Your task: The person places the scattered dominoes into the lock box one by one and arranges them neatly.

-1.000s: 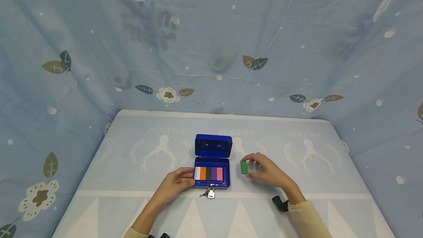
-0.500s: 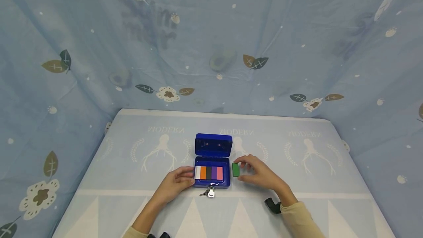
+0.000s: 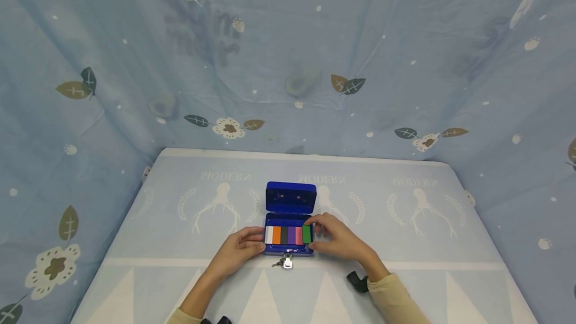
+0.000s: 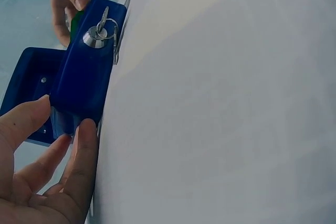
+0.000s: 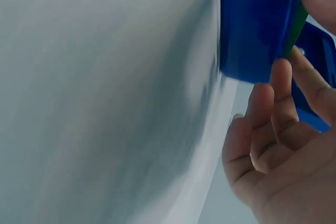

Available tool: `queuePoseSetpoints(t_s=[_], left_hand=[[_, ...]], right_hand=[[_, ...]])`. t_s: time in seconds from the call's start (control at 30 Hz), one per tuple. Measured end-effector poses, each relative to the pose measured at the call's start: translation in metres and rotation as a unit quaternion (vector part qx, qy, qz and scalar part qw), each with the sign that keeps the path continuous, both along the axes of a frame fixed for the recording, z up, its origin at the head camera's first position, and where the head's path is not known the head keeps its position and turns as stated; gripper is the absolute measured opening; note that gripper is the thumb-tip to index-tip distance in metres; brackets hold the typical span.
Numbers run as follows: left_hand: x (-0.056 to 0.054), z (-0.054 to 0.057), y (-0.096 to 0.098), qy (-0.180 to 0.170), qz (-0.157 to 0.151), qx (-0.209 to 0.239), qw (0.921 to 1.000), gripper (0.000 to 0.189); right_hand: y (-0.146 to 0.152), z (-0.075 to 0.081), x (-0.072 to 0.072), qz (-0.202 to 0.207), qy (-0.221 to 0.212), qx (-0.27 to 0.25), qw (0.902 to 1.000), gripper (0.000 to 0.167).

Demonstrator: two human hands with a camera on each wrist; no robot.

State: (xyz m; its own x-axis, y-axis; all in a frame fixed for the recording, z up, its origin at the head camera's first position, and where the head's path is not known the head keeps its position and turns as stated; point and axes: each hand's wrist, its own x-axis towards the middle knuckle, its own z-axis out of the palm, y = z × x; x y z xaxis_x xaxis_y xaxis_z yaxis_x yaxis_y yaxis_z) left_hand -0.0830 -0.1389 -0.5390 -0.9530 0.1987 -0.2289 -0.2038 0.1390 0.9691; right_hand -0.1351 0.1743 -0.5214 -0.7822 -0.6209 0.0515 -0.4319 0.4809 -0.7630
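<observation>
A small blue metal cash box (image 3: pixel 288 250) stands with its lid (image 3: pixel 290 198) raised, a keyed lock (image 3: pixel 286 263) on its front. Inside lies a row of coloured blocks: white (image 3: pixel 269 235), orange (image 3: pixel 276 235), dark grey (image 3: pixel 284 235), purple (image 3: pixel 291 235) and pink (image 3: pixel 299 235). My right hand (image 3: pixel 337 239) pinches a green block (image 3: pixel 306 234) by its ends, at the right end of that row. Whether the block touches the bottom is hidden. My left hand (image 3: pixel 236 251) touches the box's left end with fingertips and thumb, fingers fairly straight in the left wrist view.
The box stands on a light blue patterned tabletop (image 3: pixel 171 214). A blue printed curtain (image 3: pixel 288 64) hangs behind and at both sides. Black straps or mounts (image 3: pixel 357 282) sit near both wrists.
My right hand has carried the green block leftward from beside the box over its right rim, to the pink block's side. The left hand has stayed at the box's left end.
</observation>
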Motion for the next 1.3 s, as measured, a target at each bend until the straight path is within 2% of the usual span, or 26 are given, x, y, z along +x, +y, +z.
queuePoseSetpoints(t_s=[0.23, 0.43, 0.53, 0.7, 0.87, 1.07, 1.3], left_hand=[[0.0, 0.0, 0.0, 0.0, 0.003, -0.002, 1.0, 0.051], [0.0, -0.001, 0.0, -0.003, 0.003, -0.001, 1.0, 0.05], [0.0, -0.002, -0.001, -0.004, -0.001, 0.009, 1.0, 0.051], [0.0, -0.001, -0.001, -0.004, -0.004, 0.016, 0.9999, 0.051], [0.0, 0.0, -0.001, -0.005, -0.003, 0.019, 0.9998, 0.052], [0.0, -0.002, -0.001, -0.007, -0.006, 0.023, 0.9997, 0.053], [0.0, 0.0, -0.002, -0.005, -0.007, 0.023, 0.9997, 0.053]], right_hand=[[-0.012, 0.0, 0.001, -0.014, 0.007, 0.022, 0.9996, 0.045], [-0.019, 0.002, 0.003, -0.036, 0.007, 0.068, 0.997, 0.043], [-0.023, 0.006, 0.006, -0.06, 0.015, 0.11, 0.9921, 0.044], [-0.034, 0.018, 0.01, -0.089, 0.029, 0.187, 0.9779, 0.045], [-0.042, 0.025, 0.01, -0.101, 0.032, 0.231, 0.9673, 0.047], [-0.045, 0.025, 0.007, -0.095, 0.019, 0.246, 0.9644, 0.047], [-0.04, 0.021, 0.006, -0.088, 0.007, 0.215, 0.9727, 0.046]])
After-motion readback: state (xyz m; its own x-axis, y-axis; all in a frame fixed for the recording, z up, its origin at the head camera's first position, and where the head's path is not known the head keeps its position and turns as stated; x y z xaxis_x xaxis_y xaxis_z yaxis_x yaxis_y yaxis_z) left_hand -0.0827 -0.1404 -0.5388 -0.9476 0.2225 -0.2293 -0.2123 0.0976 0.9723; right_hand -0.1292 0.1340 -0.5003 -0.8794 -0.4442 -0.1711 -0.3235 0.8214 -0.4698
